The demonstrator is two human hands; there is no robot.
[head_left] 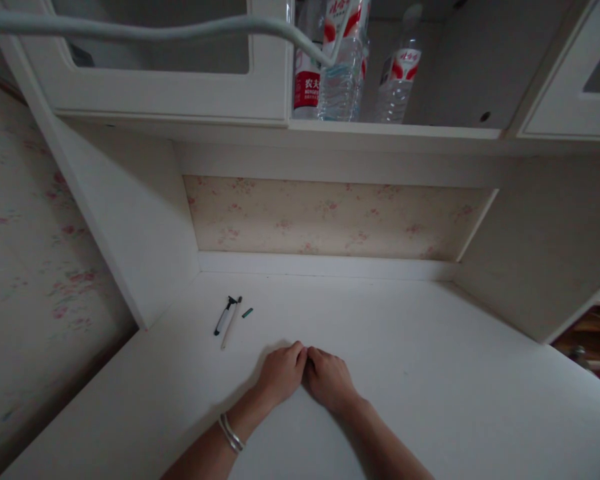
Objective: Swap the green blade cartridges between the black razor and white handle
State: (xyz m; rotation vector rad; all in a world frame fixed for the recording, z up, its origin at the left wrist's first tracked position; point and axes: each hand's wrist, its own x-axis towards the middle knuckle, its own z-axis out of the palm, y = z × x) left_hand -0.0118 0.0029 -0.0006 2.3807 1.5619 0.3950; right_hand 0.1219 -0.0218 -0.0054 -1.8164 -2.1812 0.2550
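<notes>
My left hand (281, 372) and my right hand (330, 377) rest side by side on the white desk (430, 373), knuckles touching, fingers curled under into loose fists. Nothing shows inside either fist. A silver bracelet (231, 433) circles my left wrist. To the upper left of my left hand lie a white pen with a black cap (225, 316), a thin beige stick (231, 324) beside it, and a small green piece (247, 313), all apart from my hands.
Above the desk a shelf holds three plastic water bottles (345, 67) with red labels. A pale cable (155, 28) hangs across the top. Cabinet doors flank the shelf. Side panels stand left and right; floral wallpaper covers the back.
</notes>
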